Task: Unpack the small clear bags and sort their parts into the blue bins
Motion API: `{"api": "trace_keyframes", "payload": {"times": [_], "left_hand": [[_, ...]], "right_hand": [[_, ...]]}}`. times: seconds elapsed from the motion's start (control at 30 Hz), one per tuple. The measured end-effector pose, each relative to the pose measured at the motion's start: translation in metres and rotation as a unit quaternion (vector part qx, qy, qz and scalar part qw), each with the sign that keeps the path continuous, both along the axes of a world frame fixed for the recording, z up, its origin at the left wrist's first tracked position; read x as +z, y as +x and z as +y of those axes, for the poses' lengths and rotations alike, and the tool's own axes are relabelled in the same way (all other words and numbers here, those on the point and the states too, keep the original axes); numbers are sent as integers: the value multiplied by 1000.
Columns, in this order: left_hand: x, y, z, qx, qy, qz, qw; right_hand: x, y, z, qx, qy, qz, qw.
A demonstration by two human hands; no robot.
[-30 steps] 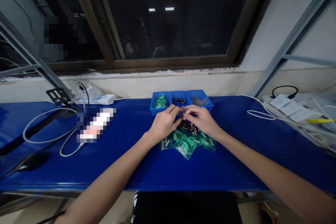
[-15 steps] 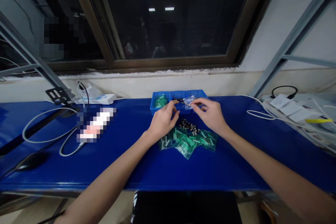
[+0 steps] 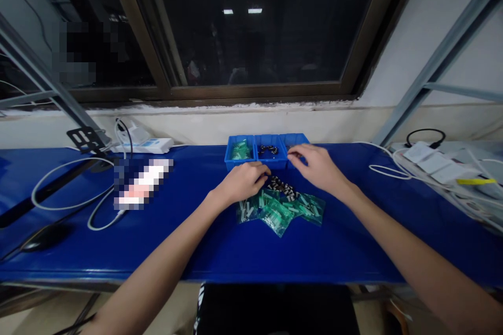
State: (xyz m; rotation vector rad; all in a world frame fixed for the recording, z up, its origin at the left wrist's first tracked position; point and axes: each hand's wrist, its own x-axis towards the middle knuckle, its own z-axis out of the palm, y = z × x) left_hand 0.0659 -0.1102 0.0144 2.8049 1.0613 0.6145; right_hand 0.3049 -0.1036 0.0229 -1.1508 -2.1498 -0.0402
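Left hand [image 3: 241, 182] curls loosely and holds nothing I can see, beside black-and-white bits [image 3: 283, 187] and a heap of green packets [image 3: 275, 214] on the worktop [image 3: 353, 251]. Right hand [image 3: 318, 168] lies open over the right blue bin [image 3: 299, 138]. Small green packets [image 3: 240, 151] sit in the left blue bin [image 3: 230, 159], and dark beads [image 3: 268, 151] sit in the middle blue bin [image 3: 271, 163].

head-worn view — looking forward and down onto a blue parts tray [image 3: 239, 166]

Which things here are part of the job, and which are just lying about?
Part of the job:
left hand
right hand
blue three-compartment tray
plastic bags of green parts
black-and-white small parts

Lying about:
computer mouse
white cable
black metal bracket
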Motion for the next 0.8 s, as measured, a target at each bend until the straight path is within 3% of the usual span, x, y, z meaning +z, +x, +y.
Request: {"api": "trace_keyframes", "payload": {"times": [0.07, 0.13, 0.37, 0.8], "left_hand": [[-2, 0, 2, -19, -42, -28, 999], [-3, -1, 4, -24, -69, -43, 996], [-6, -3, 4, -24, -68, -7, 997], [-17, 14, -2, 98, 4, 14, 995]], "right_hand": [[-3, -13, -11, 74, -68, -52, 994], [-11, -22, -17, 97, -94, -97, 986], [-28, -27, -15, 83, -75, -102, 989], [-27, -28, -11, 100, -122, -71, 985]]}}
